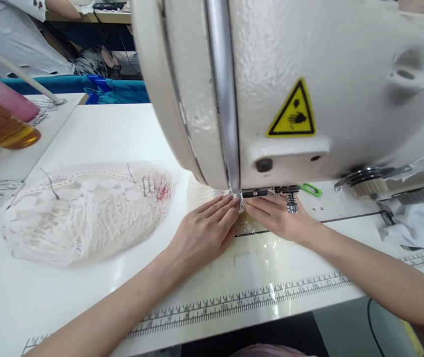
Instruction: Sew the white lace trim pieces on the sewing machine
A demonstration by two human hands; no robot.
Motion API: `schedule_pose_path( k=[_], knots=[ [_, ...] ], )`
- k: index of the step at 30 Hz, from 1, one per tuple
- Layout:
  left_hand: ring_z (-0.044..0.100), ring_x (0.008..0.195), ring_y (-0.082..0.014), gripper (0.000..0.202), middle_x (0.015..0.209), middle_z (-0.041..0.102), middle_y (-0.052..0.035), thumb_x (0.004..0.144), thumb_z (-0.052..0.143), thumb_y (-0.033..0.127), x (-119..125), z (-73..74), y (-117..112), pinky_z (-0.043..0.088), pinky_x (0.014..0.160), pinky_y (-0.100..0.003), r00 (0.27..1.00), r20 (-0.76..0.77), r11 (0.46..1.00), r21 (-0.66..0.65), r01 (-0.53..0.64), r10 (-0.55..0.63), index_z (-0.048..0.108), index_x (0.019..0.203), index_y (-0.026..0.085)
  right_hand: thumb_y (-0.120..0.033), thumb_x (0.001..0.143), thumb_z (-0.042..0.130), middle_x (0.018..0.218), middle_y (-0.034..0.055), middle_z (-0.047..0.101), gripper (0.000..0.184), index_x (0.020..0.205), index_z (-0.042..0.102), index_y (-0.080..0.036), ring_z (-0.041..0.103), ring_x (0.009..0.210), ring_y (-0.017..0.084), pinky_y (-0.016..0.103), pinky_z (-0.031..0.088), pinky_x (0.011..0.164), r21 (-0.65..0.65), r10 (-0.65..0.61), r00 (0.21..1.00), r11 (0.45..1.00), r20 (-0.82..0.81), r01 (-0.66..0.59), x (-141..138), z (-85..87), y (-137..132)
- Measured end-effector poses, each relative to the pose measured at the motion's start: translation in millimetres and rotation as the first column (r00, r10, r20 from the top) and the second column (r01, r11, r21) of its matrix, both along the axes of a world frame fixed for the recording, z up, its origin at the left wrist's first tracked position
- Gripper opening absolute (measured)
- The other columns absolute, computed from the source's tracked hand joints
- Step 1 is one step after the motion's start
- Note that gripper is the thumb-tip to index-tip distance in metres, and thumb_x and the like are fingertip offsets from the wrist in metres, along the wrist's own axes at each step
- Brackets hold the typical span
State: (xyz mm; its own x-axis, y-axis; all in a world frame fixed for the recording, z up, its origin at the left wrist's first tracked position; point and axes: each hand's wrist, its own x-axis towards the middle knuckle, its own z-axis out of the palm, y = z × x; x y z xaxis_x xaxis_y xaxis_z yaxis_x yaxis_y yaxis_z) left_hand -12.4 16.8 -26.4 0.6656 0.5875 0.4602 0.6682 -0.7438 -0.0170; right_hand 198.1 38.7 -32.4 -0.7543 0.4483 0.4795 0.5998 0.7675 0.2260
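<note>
At the needle area of the white sewing machine (271,49), my left hand (206,225) lies low over a piece of white lace fabric (240,202), its fingers closed together and pinching the edge. My right hand (281,215) reaches in from the other side, fingertips on the same lace, partly hidden by the presser-foot parts (271,192). More pale fabric (200,193) shows behind my left fingers. The machine head hides the needle itself. Farther left, a gathered white lace piece (85,213) with dark and red loose threads rests on the table.
A printed ruler strip (234,303) runs along the front of the white table (111,134). Green thread snips (310,189) lie behind my right hand. Thread cones (4,119) hang in at the left. White cloth (423,228) is at the right. Another person's arm (63,7) shows at the back.
</note>
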Motion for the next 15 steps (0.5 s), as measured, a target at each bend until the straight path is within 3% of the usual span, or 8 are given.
schedule_pose_path(
  k=[3, 5, 11, 15],
  knots=[
    [0.066, 0.103, -0.0204, 0.019, 0.112, 0.069, -0.0115, 0.09, 0.046, 0.013, -1, -1.1, 1, 0.055, 0.096, -0.036, 1.0, 0.01, 1.0, 0.002, -0.028, 0.028, 0.063, 0.098, 0.011, -0.002, 0.088, 0.046, 0.102, 0.0009, 0.066, 0.03, 0.105, 0.06, -0.023, 0.058, 0.09, 0.013, 0.03, 0.046, 0.075, -0.194, 0.086, 0.995, 0.976, -0.051, -0.094, -2, -5.7, 2],
    [0.067, 0.101, -0.0206, 0.019, 0.112, 0.069, -0.0117, 0.089, 0.047, 0.013, -1, -1.9, 2, 0.055, 0.095, -0.036, 0.999, 0.006, 0.999, 0.004, -0.041, 0.041, 0.062, 0.101, 0.01, -0.004, 0.09, 0.046, 0.102, 0.0011, 0.065, 0.028, 0.106, 0.059, -0.023, 0.058, 0.094, 0.013, 0.03, 0.046, 0.081, -0.25, 0.104, 0.99, 0.96, -0.095, -0.124, -4, -10.2, 3],
    [0.067, 0.09, -0.0225, 0.019, 0.097, 0.07, -0.008, 0.086, 0.054, 0.018, -3, -1.8, 1, 0.055, 0.087, -0.041, 0.992, 0.047, 0.993, 0.015, -0.116, 0.115, 0.057, 0.105, 0.015, -0.01, 0.093, 0.045, 0.087, -0.0004, 0.066, 0.019, 0.105, 0.056, -0.019, 0.058, 0.083, 0.01, 0.025, 0.044, 0.072, -0.318, 0.06, 0.967, 0.938, -0.248, -0.14, -10, -15.3, 3],
    [0.064, 0.079, -0.0186, 0.006, 0.086, 0.068, -0.0029, 0.086, 0.057, 0.016, -5, -0.3, 0, 0.054, 0.085, -0.039, 0.996, 0.048, 0.996, 0.056, -0.076, 0.073, 0.059, 0.09, 0.02, -0.014, 0.093, 0.046, 0.099, 0.0015, 0.066, 0.017, 0.106, 0.057, -0.018, 0.06, 0.086, 0.01, 0.025, 0.044, 0.072, -0.28, 0.055, 0.964, 0.951, -0.26, -0.129, -10, -14.9, 3]
  ],
)
